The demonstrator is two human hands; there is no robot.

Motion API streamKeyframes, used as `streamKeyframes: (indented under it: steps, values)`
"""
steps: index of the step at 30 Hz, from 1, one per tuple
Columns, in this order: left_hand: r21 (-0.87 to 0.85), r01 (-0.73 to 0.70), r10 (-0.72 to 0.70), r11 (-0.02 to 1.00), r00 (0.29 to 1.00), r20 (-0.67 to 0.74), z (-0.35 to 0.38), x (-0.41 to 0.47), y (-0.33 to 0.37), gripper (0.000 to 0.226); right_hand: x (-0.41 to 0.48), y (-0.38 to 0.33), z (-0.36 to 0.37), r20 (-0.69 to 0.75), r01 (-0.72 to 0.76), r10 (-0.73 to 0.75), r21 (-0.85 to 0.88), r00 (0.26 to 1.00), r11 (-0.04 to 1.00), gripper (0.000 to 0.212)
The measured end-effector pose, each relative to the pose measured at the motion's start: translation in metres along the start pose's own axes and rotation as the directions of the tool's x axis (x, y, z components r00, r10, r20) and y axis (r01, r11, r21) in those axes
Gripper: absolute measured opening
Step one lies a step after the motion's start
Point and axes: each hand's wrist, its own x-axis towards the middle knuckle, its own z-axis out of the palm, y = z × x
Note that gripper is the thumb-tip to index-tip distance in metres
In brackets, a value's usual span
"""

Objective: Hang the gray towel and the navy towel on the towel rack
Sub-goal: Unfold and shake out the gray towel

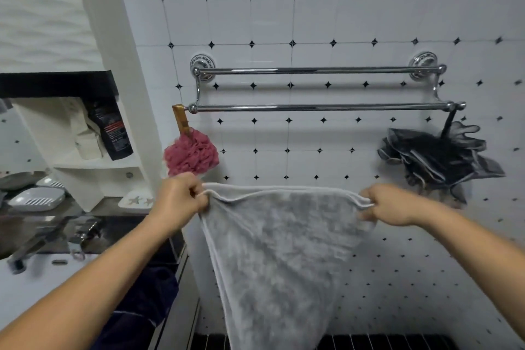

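Observation:
The gray towel [284,250] hangs folded in front of me, stretched by its top edge between both hands. My left hand [179,197] pinches the top left corner and my right hand [389,204] pinches the top right corner. The chrome towel rack [318,88] with two bars is fixed to the tiled wall above the towel, and both bars are bare. The towel's top edge is well below the lower bar. The navy towel [142,301] lies bunched on the sink's edge at lower left, partly hidden by my left forearm.
A pink bath sponge [191,155] hangs from the rack's left end and a black mesh sponge [437,159] from its right end. At left are a white shelf unit [85,156] with bottles, soap dishes [37,199] and a faucet [28,247].

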Motion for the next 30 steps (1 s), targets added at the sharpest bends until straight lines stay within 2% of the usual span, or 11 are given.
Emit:
streamKeyframes:
  steps: [2,4,7,11,14,16,19,21,23,26,30]
  values:
    - [-0.185,0.16,-0.185,0.97,0.975,-0.126,-0.004,0.01,0.0,0.016,-0.014,-0.013,0.021,0.308,0.161,-0.196,0.134,0.931,0.978,0.019]
    - [-0.126,0.136,-0.118,0.983,0.984,0.134,-0.008,0.003,-0.01,0.023,-0.025,-0.011,0.026,0.459,0.195,-0.271,0.207,0.846,0.959,0.021]
    - [0.167,-0.076,-0.04,0.983,0.799,0.6,-0.006,-0.02,-0.018,0.034,-0.014,0.013,0.008,0.203,0.061,-0.087,0.13,0.975,0.99,0.016]
    - [0.008,0.097,-0.097,0.995,0.994,0.048,0.0,0.008,0.005,0.028,0.007,0.012,0.005,-0.164,-0.072,0.106,0.199,0.981,0.977,0.017]
    - [-0.273,0.302,-0.344,0.913,0.932,-0.117,0.001,0.021,0.017,0.024,-0.01,-0.007,0.014,0.243,0.13,-0.246,0.411,0.938,0.902,0.019]
    - [-0.199,0.233,-0.175,0.952,0.946,0.274,0.002,0.005,0.018,0.029,-0.024,-0.01,0.013,0.475,0.145,-0.404,0.492,0.782,0.859,0.018]
    - [0.039,0.065,-0.072,0.997,0.643,0.762,0.0,-0.021,0.016,0.029,-0.011,0.007,0.003,0.245,0.11,-0.169,0.237,0.955,0.965,0.016]
    - [0.084,0.068,-0.104,0.994,0.814,0.571,-0.004,-0.009,0.013,0.026,0.001,0.018,-0.002,-0.036,-0.052,0.053,0.011,0.998,0.999,0.019]
    - [-0.056,0.191,-0.176,0.98,0.963,0.202,-0.01,0.008,0.013,0.021,0.003,0.02,0.005,0.025,0.037,-0.044,0.21,0.999,0.977,0.026]
    - [-0.352,0.263,-0.263,0.898,0.964,0.049,-0.007,0.017,0.009,0.02,-0.009,0.014,0.013,0.299,0.125,-0.317,0.52,0.9,0.845,0.027]
    - [-0.229,0.268,-0.253,0.936,0.963,0.091,0.0,0.021,0.0,0.024,0.014,0.038,0.004,0.032,0.018,-0.034,0.417,0.999,0.909,0.013]
